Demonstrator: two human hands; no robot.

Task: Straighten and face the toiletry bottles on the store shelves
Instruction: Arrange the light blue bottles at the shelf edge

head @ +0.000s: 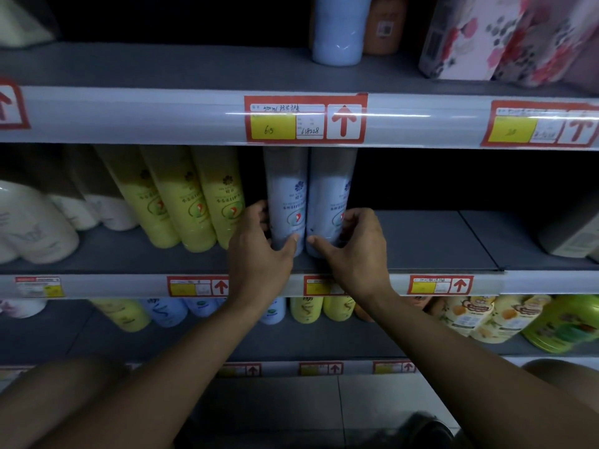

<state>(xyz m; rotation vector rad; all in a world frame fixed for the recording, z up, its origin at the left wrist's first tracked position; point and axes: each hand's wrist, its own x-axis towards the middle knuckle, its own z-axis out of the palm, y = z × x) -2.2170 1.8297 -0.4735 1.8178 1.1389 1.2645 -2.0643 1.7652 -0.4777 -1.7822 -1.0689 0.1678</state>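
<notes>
The left hand (259,241) curled round the left blue bottle (286,202), fingers at its far left side and thumb across the lower front. The right hand (355,244) held the right blue bottle (330,202) the same way, fingers wrapped at its right side, thumb pointing in along the base. Both grips were closed on the bottles low down, near their feet.

The two bottles stood upright and touching on the middle shelf (421,244), close behind its front lip, their tops hidden by the price rail (194,115) above. The left label faced forward; the right one looked turned slightly to the right, its emblem near the edge.

To do this step well, the right bottle would probably want a small twist about its own axis until the emblem sat centred, with the base kept flat on the shelf and both feet level with the front lip. Holding low should keep the tall bottles from tipping.

The yellow bottles (181,202) leaned just to the left, with a narrow gap that the left fingers filled, so there was little room that way. To the right the shelf lay open, with a pale box (570,234) well apart. The rail above left little headroom, so sliding seemed safer than lifting.
</notes>
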